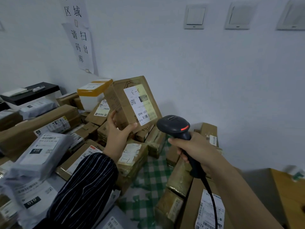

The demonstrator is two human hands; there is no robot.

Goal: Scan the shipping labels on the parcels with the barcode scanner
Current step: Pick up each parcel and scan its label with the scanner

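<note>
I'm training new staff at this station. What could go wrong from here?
The left hand grips the tilted box only by its lower corner, so it might slip. The scanner in the right hand sits low beside the label, so it may misread. Its cable trails over parcels and could snag.

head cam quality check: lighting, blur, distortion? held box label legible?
Head view: dim, flat, bluish light, no glare on the shipping label of the cardboard box in the left hand; large print legible, barcode soft. Head view, lower left: grey poly mailers smeared by blur. Head view, top right: wall switches skewed by wide-angle distortion.
</note>
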